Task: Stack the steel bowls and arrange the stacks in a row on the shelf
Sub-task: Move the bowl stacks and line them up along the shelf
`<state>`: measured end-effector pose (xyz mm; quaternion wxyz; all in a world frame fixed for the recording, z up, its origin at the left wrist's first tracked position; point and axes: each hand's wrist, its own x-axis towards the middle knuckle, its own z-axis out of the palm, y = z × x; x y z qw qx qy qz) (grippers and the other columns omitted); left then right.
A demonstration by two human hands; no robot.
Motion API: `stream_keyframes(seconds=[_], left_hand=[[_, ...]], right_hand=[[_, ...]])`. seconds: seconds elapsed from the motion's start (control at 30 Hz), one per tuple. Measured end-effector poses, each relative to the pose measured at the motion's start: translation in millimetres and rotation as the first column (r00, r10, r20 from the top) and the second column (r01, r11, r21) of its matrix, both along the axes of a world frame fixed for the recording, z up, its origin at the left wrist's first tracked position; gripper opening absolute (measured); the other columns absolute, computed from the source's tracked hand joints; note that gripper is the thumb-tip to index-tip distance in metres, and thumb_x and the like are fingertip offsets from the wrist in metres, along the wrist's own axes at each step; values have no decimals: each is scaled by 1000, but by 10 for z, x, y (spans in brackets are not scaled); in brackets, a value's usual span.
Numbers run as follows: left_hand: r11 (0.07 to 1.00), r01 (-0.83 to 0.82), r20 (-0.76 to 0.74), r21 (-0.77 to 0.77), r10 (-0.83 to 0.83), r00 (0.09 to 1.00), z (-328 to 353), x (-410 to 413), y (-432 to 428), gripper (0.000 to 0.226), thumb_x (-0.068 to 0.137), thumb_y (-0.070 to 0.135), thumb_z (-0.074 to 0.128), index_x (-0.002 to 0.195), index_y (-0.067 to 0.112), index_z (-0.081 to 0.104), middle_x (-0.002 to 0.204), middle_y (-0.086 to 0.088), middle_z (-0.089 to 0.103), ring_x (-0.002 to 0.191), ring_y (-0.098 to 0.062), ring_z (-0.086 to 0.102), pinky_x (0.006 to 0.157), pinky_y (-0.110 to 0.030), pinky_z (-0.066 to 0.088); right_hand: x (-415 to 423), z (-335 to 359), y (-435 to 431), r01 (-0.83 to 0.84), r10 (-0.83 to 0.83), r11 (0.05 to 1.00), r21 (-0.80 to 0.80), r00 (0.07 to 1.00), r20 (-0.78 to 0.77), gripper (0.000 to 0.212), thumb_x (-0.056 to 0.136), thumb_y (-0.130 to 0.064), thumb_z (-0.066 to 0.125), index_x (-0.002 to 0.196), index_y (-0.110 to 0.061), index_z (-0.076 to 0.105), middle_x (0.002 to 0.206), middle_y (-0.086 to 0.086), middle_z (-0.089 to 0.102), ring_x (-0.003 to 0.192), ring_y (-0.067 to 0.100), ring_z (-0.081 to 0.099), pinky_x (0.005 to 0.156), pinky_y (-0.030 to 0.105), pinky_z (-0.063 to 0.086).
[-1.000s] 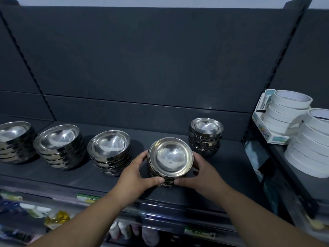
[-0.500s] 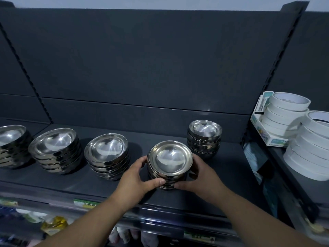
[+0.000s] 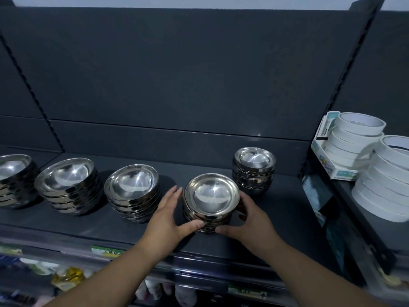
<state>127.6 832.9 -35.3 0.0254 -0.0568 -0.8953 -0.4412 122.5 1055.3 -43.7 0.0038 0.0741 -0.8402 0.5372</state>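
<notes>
**Both hands around the fourth bowl stack**

From my feed, the dark back panel (image 3: 177,74) fills most of the view, with the dark shelf (image 3: 88,227) running below it. On the neighbouring shelf to the right stand two piles of white tape rolls (image 3: 380,180).

Three stacks of steel bowls stand in a row along the shelf: the far-left stack (image 3: 13,178), cut off by the frame edge, the second stack (image 3: 68,185) and the third stack (image 3: 134,191). A narrower rear stack (image 3: 254,169) stands further right, close to the back panel.

The held stack (image 3: 211,202) rests on the shelf near its front edge, between the third stack and the rear stack, and its top bowl sits a little askew.

My left hand (image 3: 168,218) cups its left side with the thumb pressed to the base. My right hand (image 3: 250,220) wraps the right side. The fingers (image 3: 242,203) curl round the bowls, so both hands grasp the stack.
</notes>
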Motion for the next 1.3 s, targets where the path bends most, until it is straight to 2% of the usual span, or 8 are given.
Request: stream_keyframes(seconds=[0.27, 0.43, 0.5, 0.67, 0.77, 0.97, 1.2, 1.3], left_hand=[[989, 62, 127, 134, -79, 989, 20, -100, 34, 140, 36, 55, 87, 151, 33, 10, 146, 12, 43, 134, -1, 40, 116, -29, 30], [984, 39, 53, 173, -49, 997, 116, -86, 87, 104, 54, 21, 93, 134, 38, 29, 114, 26, 56, 100, 27, 49, 84, 6, 32], [980, 42, 39, 196, -51, 998, 138, -95, 96, 100, 55, 17, 93, 130, 40, 30, 111, 27, 56, 97, 31, 46, 79, 8, 32], [978, 41, 55, 205, -53, 997, 55, -74, 122, 93, 44, 39, 91, 116, 56, 35, 122, 17, 58, 116, 3, 53, 100, -14, 40], [980, 43, 66, 196, -57, 996, -5, -31, 108, 91, 48, 36, 91, 113, 62, 33, 124, 20, 55, 117, 5, 51, 94, -6, 37], [981, 22, 88, 190, -40, 995, -14, 1, 73, 112, 48, 45, 88, 143, 37, 29, 136, 13, 51, 125, -3, 47, 109, -22, 34], [982, 3, 112, 187, -25, 993, 47, 6, 0, 118, 49, 45, 89, 148, 34, 25, 141, 12, 47, 130, -4, 42, 113, -26, 31], [981, -1, 101, 192, -18, 995, 72, 12, -15, 115, 59, 32, 90, 150, 31, 22, 142, 13, 43, 132, -2, 37, 108, -18, 26]], right_hand=[[-53, 47, 1, -37, 37, 999, 6, 999, 28, 95, 55, -20, 94, 122, -56, 37, 119, -36, 54, 115, -21, 45, 88, -1, 37], [-82, 50, 1, -24, 24, 1000, -13, 1000, 9, 95, 55, -21, 94, 126, -55, 40, 122, -35, 56, 117, -15, 49, 97, 8, 38], [-102, 80, 11, -24, 24, 1000, -19, 1000, 1, 98, 55, -21, 94, 133, -48, 41, 124, -33, 57, 120, -12, 50, 101, 12, 39], [-110, 166, 63, -66, 66, 998, 7, 998, 0, 100, 58, -13, 92, 137, -44, 40, 129, -26, 56, 123, -14, 47, 100, 7, 38], [-116, 130, 88, -94, 93, 995, 15, 995, 41, 100, 59, -10, 91, 135, -48, 38, 131, -24, 56, 122, -11, 50, 97, 7, 40], [-82, 31, 43, -43, 42, 999, 21, 998, 40, 94, 60, -8, 91, 130, -46, 39, 124, -24, 57, 121, -3, 53, 96, 11, 44], [-37, -2, -16, -18, 18, 1000, 14, 999, 26, 100, 54, -24, 94, 136, -42, 40, 130, -24, 55, 125, -1, 51, 104, 23, 41], [-26, 76, 22, -28, 29, 999, -45, 999, 16, 114, 44, -55, 90, 144, -36, 39, 139, -21, 52, 129, -3, 47, 109, 26, 40]])
